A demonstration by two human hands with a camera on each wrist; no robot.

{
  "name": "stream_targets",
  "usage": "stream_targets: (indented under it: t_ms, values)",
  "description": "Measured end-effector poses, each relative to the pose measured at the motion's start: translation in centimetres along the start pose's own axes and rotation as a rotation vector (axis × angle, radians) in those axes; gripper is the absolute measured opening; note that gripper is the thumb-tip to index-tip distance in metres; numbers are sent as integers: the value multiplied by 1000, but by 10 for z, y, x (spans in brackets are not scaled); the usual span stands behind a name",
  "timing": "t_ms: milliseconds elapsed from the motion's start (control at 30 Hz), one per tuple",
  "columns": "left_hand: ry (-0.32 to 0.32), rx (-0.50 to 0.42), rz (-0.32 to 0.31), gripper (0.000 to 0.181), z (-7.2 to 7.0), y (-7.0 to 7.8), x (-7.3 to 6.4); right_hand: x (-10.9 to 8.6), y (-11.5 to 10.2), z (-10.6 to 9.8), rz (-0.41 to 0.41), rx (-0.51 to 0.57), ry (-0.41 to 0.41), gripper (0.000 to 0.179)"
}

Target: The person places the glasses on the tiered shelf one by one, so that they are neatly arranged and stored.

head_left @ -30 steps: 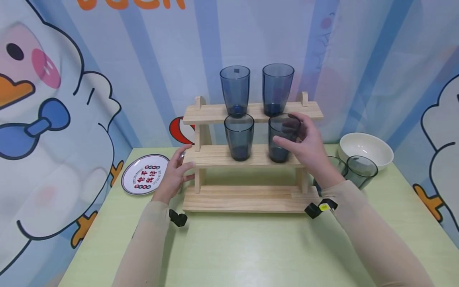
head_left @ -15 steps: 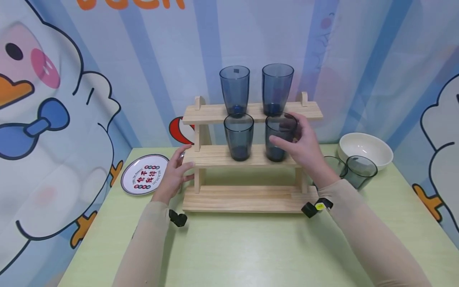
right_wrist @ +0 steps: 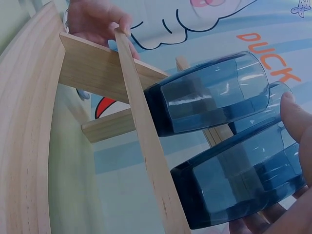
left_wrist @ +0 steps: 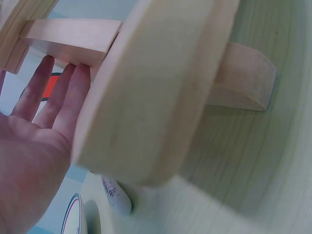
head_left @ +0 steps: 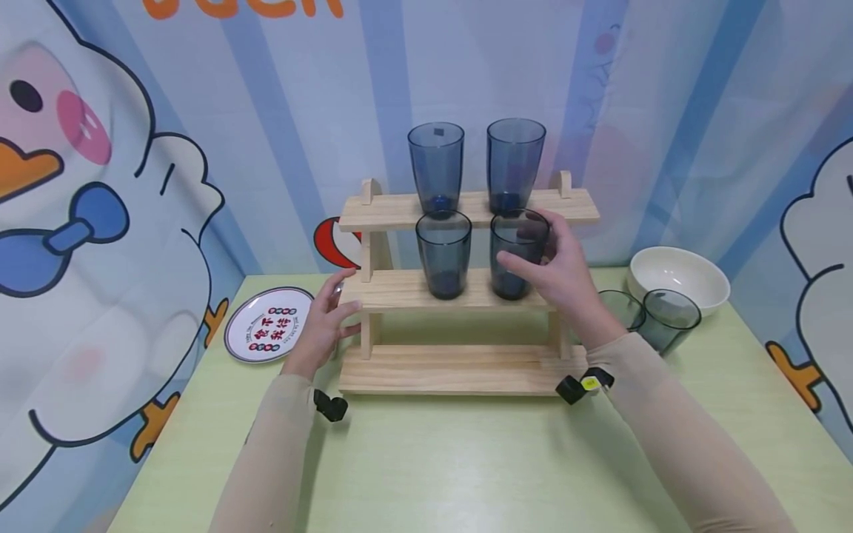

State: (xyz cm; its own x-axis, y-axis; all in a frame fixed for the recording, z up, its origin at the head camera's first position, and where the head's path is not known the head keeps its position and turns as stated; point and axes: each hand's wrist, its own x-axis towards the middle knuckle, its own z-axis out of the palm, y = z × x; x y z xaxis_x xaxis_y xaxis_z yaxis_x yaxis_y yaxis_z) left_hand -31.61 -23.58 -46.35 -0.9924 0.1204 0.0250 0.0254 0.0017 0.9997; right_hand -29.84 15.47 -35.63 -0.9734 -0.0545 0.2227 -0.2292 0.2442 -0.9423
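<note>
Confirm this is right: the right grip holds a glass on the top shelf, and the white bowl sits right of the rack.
Wrong shelf: the head view shows the right grip holding a glass on the middle shelf, and the white bowl sits right of the rack.

A staged tabletop corner is suggested: a pale green wood-grain table (head_left: 440, 466) is enclosed on three sides by a wrinkled blue-striped cloth backdrop (head_left: 320, 111) printed with white cartoon birds (head_left: 133, 333) and orange lettering (head_left: 272, 10); the room beyond is hidden.
</note>
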Motion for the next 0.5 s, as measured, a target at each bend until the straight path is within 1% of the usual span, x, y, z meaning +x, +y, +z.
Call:
stream_targets:
  t_ms: [300, 500]
  values:
    - [-4, 3, 7, 67, 0, -1, 1, -2, 2, -4, -23, -23, -34, 90]
    - [-3, -4, 3, 66, 0, -2, 1, -7, 4, -11, -9, -17, -39, 90]
